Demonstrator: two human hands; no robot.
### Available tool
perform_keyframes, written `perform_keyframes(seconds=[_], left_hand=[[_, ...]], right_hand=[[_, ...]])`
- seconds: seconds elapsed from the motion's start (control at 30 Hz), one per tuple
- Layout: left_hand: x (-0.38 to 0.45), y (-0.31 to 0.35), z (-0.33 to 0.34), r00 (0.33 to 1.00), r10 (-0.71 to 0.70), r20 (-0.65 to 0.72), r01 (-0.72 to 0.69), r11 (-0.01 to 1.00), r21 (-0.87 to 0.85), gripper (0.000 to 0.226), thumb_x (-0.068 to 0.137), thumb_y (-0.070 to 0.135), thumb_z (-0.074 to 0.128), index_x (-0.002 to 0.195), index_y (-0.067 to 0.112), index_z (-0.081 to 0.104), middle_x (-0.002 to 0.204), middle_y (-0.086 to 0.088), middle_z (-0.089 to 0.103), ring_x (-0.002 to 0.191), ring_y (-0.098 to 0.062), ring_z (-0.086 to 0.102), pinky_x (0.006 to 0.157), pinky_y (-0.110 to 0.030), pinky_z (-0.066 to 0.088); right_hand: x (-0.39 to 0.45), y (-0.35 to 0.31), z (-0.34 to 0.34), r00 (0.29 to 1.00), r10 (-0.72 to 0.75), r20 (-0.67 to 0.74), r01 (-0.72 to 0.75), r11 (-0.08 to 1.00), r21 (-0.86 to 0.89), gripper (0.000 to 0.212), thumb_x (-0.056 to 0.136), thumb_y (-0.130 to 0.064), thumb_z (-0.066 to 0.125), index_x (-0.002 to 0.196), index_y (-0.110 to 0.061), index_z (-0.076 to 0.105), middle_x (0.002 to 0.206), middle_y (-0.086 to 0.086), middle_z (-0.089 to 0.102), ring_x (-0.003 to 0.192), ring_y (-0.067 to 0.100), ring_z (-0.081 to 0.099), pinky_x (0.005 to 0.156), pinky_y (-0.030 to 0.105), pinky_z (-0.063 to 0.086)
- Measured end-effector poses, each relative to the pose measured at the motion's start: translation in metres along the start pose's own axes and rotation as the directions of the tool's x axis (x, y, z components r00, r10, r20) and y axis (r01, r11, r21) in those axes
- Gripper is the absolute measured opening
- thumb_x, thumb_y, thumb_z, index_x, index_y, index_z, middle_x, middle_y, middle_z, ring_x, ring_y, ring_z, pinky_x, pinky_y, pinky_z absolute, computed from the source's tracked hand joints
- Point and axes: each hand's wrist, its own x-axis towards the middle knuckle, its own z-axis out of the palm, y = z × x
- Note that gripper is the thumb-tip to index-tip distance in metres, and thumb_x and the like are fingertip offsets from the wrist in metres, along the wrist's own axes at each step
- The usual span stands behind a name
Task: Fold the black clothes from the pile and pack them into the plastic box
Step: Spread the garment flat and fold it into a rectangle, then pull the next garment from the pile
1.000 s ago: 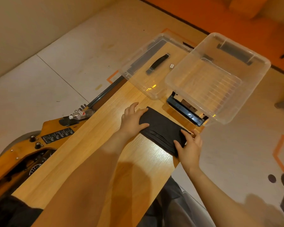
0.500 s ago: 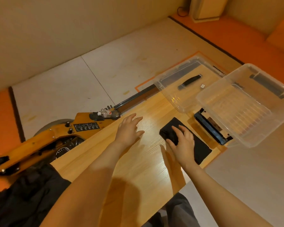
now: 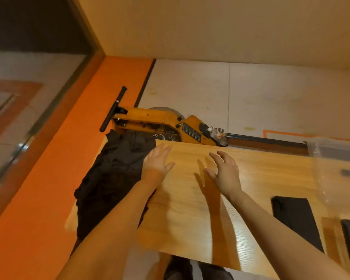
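Both my arms stretch out over a pale wooden worktop. My left hand hovers at the worktop's left edge, fingers straight and relaxed, holding nothing, just beside a crumpled pile of black clothes that hangs over that end. My right hand is near the middle of the worktop, fingers spread and slightly bent, also holding nothing.

A folded black garment lies flat on the worktop to my right, well apart from both hands. Only a blurred sliver of the clear plastic box shows at the far right edge, so I cannot tell what is in it. Beyond the worktop, a yellow machine sits on the floor.

I seem to be reaching for the next garment. The pile is tangled, so I could drag out several pieces at once, or pull the overhanging part onto the floor. The folded garment is not yet packed and could be forgotten.
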Motion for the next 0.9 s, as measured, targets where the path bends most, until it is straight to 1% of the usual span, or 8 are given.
perform_keyframes(seconds=[0.1, 0.2, 0.37, 0.5, 0.6, 0.73, 0.83, 0.9], left_hand=[[-0.039, -0.044, -0.012, 0.985, -0.148, -0.088, 0.152, 0.988, 0.033, 0.059, 0.092, 0.038, 0.060, 0.145, 0.025, 0.039, 0.153, -0.005, 0.034, 0.139, -0.025, 0.033, 0.108, -0.043, 0.032], [-0.079, -0.081, -0.016, 0.942, -0.313, -0.125, 0.317, 0.948, 0.016, 0.059, 0.093, 0.040, 0.058, 0.147, 0.027, 0.035, 0.154, -0.003, 0.030, 0.140, -0.023, 0.030, 0.109, -0.043, 0.033], [-0.135, -0.125, -0.020, 0.870, -0.461, -0.174, 0.464, 0.885, -0.026, 0.060, 0.093, 0.041, 0.058, 0.146, 0.024, 0.038, 0.153, -0.007, 0.033, 0.139, -0.026, 0.033, 0.109, -0.041, 0.033], [-0.154, -0.154, -0.026, 0.840, -0.514, -0.176, 0.511, 0.857, -0.066, 0.059, 0.093, 0.041, 0.058, 0.146, 0.024, 0.038, 0.153, -0.007, 0.032, 0.139, -0.027, 0.032, 0.110, -0.041, 0.031], [-0.153, -0.176, -0.034, 0.834, -0.524, -0.171, 0.514, 0.852, -0.105, 0.058, 0.094, 0.041, 0.056, 0.146, 0.027, 0.036, 0.154, -0.006, 0.030, 0.140, -0.027, 0.030, 0.111, -0.045, 0.032], [-0.141, -0.200, -0.044, 0.837, -0.522, -0.164, 0.508, 0.853, -0.121, 0.059, 0.093, 0.040, 0.057, 0.147, 0.026, 0.036, 0.153, -0.006, 0.031, 0.140, -0.026, 0.031, 0.111, -0.046, 0.032], [-0.129, -0.212, -0.048, 0.855, -0.500, -0.133, 0.484, 0.864, -0.138, 0.061, 0.094, 0.041, 0.056, 0.148, 0.026, 0.032, 0.155, -0.005, 0.028, 0.141, -0.026, 0.028, 0.114, -0.045, 0.028], [-0.121, -0.217, -0.048, 0.874, -0.473, -0.114, 0.456, 0.878, -0.150, 0.062, 0.094, 0.042, 0.056, 0.148, 0.026, 0.032, 0.156, -0.005, 0.026, 0.142, -0.026, 0.026, 0.115, -0.044, 0.026]], right_hand=[[0.013, -0.033, 0.023, 0.987, -0.135, 0.084, 0.137, 0.990, -0.021, 0.052, 0.092, -0.038, 0.064, 0.140, -0.023, 0.051, 0.147, 0.010, 0.043, 0.135, 0.030, 0.037, 0.107, 0.044, 0.032], [0.017, -0.065, 0.047, 0.958, -0.232, 0.169, 0.241, 0.970, -0.030, 0.053, 0.092, -0.037, 0.064, 0.142, -0.024, 0.049, 0.148, 0.009, 0.041, 0.136, 0.030, 0.036, 0.108, 0.045, 0.032], [0.016, -0.111, 0.081, 0.905, -0.334, 0.262, 0.349, 0.937, -0.010, 0.056, 0.090, -0.034, 0.069, 0.141, -0.021, 0.051, 0.145, 0.013, 0.044, 0.134, 0.034, 0.038, 0.106, 0.047, 0.035], [0.020, -0.145, 0.101, 0.876, -0.380, 0.296, 0.399, 0.917, -0.004, 0.057, 0.089, -0.036, 0.069, 0.141, -0.018, 0.051, 0.144, 0.013, 0.046, 0.132, 0.035, 0.040, 0.106, 0.047, 0.036], [0.029, -0.170, 0.113, 0.869, -0.402, 0.289, 0.420, 0.907, -0.001, 0.057, 0.090, -0.035, 0.068, 0.141, -0.016, 0.050, 0.146, 0.012, 0.043, 0.134, 0.035, 0.038, 0.109, 0.046, 0.033], [0.046, -0.199, 0.125, 0.871, -0.422, 0.252, 0.441, 0.897, -0.023, 0.058, 0.091, -0.031, 0.068, 0.142, -0.015, 0.049, 0.150, 0.014, 0.039, 0.138, 0.034, 0.034, 0.114, 0.044, 0.028], [0.061, -0.220, 0.132, 0.878, -0.429, 0.212, 0.448, 0.893, -0.049, 0.065, 0.089, -0.029, 0.070, 0.147, -0.017, 0.043, 0.156, 0.015, 0.030, 0.143, 0.034, 0.025, 0.117, 0.045, 0.024], [0.069, -0.231, 0.136, 0.880, -0.411, 0.238, 0.435, 0.899, -0.054, 0.070, 0.090, -0.029, 0.070, 0.151, -0.021, 0.035, 0.160, 0.013, 0.021, 0.147, 0.032, 0.018, 0.118, 0.047, 0.022]])
